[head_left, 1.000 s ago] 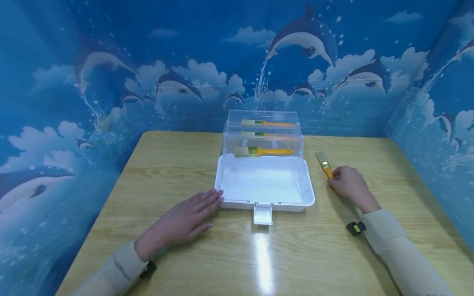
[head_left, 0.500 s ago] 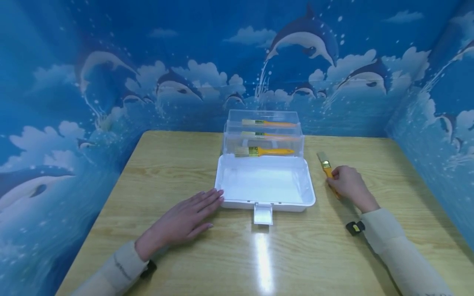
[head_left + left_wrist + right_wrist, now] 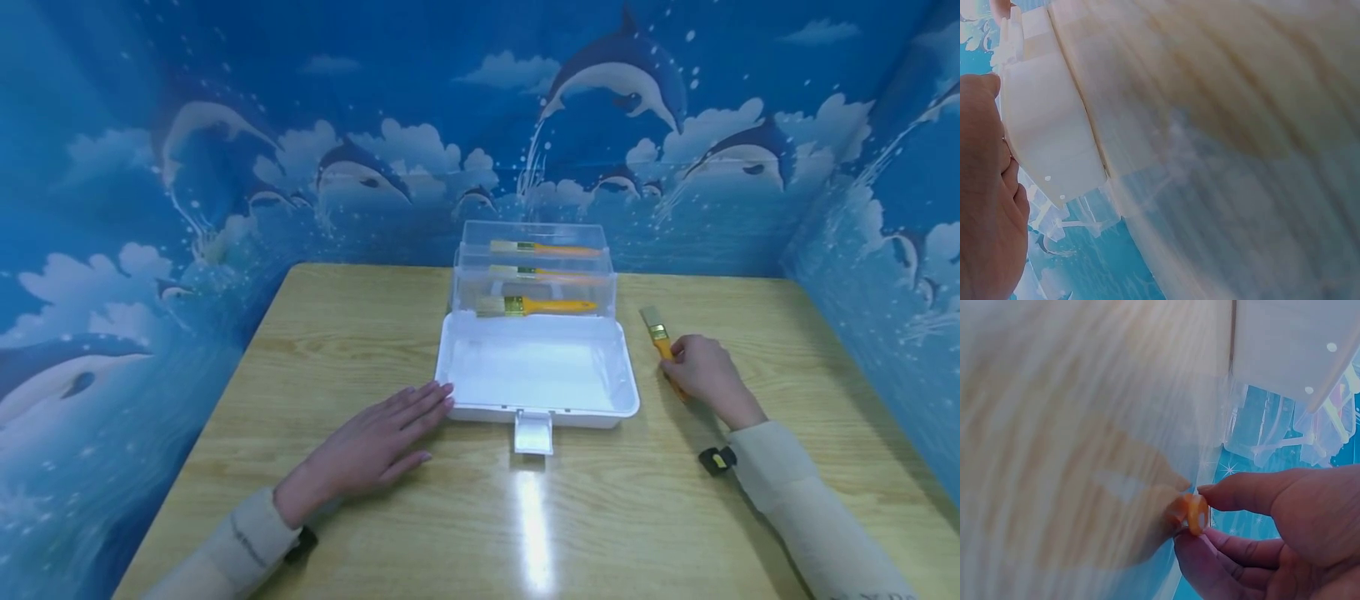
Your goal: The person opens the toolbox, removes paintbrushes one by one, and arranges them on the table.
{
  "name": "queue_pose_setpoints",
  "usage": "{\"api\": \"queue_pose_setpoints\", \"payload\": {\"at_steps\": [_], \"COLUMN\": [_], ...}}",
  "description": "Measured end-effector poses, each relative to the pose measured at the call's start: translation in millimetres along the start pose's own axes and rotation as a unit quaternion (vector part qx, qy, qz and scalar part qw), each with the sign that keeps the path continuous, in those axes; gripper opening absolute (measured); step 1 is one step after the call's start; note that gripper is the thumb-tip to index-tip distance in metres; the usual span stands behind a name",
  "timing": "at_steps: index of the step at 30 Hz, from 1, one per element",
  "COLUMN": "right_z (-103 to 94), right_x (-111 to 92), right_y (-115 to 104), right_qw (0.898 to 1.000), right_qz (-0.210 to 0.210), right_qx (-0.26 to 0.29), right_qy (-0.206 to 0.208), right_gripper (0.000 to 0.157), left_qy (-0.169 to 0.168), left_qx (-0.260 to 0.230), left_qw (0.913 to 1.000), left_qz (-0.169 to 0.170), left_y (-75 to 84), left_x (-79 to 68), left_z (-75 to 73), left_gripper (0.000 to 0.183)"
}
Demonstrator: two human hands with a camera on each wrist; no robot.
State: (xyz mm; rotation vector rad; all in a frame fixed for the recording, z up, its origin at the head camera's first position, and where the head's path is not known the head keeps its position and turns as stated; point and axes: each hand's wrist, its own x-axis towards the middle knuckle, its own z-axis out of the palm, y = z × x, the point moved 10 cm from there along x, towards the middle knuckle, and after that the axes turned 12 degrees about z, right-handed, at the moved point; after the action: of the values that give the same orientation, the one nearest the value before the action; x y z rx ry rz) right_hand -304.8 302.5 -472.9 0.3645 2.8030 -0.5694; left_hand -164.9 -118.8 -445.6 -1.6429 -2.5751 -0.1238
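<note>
At the right of the white box (image 3: 532, 367), a flat paintbrush (image 3: 657, 332) with an orange handle and pale bristles lies on or just above the table, bristles pointing away. The right hand (image 3: 708, 379) pinches its handle between thumb and fingers; the right wrist view shows the orange handle end (image 3: 1197, 515) there. The left hand (image 3: 367, 446) lies with straight fingers, fingertips touching the box's front left corner. In the left wrist view that hand (image 3: 988, 194) is beside the box's side wall (image 3: 1050, 115). The box's lid and clear trays stand raised at its back.
Another orange-handled paintbrush (image 3: 558, 307) lies in the lowest clear tray, with a second brush (image 3: 566, 274) and a third brush (image 3: 568, 251) in the tiers above. A white latch (image 3: 533, 433) hangs at the box front. Dolphin-printed walls (image 3: 420, 125) enclose the wooden table (image 3: 337, 333).
The brush's handle end now shows below the right hand's fingers, where it was hidden a second ago. The left hand and the box have stayed in place.
</note>
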Motion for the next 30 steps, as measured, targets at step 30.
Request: {"api": "queue_pose_setpoints", "payload": {"at_steps": [30], "right_z": [1.3], "right_x": [0.8], "right_y": [-0.4], "right_qw": [1.0], "right_qz": [0.012], "right_qx": [-0.007], "right_qy": [-0.001], "right_gripper": [0.042], "left_qy": [-0.017], "left_qx": [-0.015], "left_qw": [0.9997], "left_qz": [-0.013], "left_y": [-1.1], "left_x": [0.0], "left_z": [1.7], "left_gripper": [0.068]}}
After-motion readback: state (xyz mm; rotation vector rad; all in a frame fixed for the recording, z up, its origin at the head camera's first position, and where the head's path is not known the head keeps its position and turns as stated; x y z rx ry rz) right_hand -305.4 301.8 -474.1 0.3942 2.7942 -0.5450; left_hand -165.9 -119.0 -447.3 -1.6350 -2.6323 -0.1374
